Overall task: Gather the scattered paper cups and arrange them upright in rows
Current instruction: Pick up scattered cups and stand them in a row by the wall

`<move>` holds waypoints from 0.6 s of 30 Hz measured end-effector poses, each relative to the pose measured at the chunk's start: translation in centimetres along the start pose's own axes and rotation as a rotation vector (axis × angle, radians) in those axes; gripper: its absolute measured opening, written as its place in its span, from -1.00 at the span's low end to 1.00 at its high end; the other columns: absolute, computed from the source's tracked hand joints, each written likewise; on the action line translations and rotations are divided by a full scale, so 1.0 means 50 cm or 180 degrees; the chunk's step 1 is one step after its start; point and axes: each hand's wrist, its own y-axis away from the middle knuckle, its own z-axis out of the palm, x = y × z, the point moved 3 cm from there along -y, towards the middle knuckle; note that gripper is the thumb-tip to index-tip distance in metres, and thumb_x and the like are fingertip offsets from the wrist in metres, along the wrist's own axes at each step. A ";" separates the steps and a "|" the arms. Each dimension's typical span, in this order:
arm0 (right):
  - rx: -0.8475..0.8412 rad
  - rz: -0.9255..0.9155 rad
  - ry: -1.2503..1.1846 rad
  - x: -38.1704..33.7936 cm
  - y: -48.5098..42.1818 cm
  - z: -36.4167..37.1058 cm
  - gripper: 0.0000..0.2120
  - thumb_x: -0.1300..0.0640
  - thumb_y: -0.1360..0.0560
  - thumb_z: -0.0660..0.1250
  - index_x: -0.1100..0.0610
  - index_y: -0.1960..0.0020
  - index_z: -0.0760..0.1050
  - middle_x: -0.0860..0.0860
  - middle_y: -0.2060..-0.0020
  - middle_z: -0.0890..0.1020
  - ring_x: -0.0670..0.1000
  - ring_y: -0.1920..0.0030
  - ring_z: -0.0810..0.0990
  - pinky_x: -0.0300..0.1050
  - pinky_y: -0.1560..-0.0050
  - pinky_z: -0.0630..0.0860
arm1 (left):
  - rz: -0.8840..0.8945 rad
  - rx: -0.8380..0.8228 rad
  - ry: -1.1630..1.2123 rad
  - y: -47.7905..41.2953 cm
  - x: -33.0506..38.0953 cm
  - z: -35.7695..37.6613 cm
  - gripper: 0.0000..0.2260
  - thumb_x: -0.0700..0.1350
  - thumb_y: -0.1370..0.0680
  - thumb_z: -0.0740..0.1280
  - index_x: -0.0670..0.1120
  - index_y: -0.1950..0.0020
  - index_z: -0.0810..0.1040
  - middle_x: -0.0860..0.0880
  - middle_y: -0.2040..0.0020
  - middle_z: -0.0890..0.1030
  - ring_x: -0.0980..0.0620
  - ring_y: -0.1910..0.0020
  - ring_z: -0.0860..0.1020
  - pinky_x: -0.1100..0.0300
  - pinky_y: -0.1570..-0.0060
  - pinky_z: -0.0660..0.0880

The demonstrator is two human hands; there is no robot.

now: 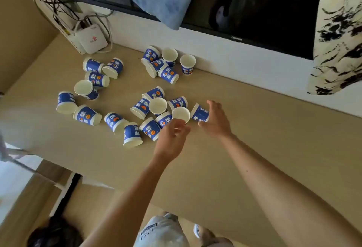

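We are barely started: the paper cups point(156, 107) lie scattered in clusters mid-frame and upper left on the table point(254, 129), mostly tipped, no rows yet, as our left hand point(172, 141) and right hand point(215, 121) reach in open-fingered, grasping nothing.

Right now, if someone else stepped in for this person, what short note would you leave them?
Left hand: open, fingertips at an upright cup.
Right hand: open, touching a tipped cup; no grip yet.
Cups: three loose clusters on the tan table, left, centre and by the wall under the TV. Most lie on their sides; about five stand upright.
Done: no rows yet.
Left: stand all up and line them in rows.
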 end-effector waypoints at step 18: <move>-0.0098 0.0231 0.0675 0.035 -0.120 0.114 -0.29 0.08 -0.43 0.49 0.12 -0.48 0.26 0.12 -0.34 0.44 0.19 -0.31 0.47 0.08 -0.23 0.41 | 0.0491 0.0069 -0.0850 -0.115 -0.073 -0.002 -0.41 -0.09 -0.42 0.50 -0.04 -0.39 0.35 -0.03 -0.31 0.45 -0.03 -0.25 0.46 0.19 -0.07 0.38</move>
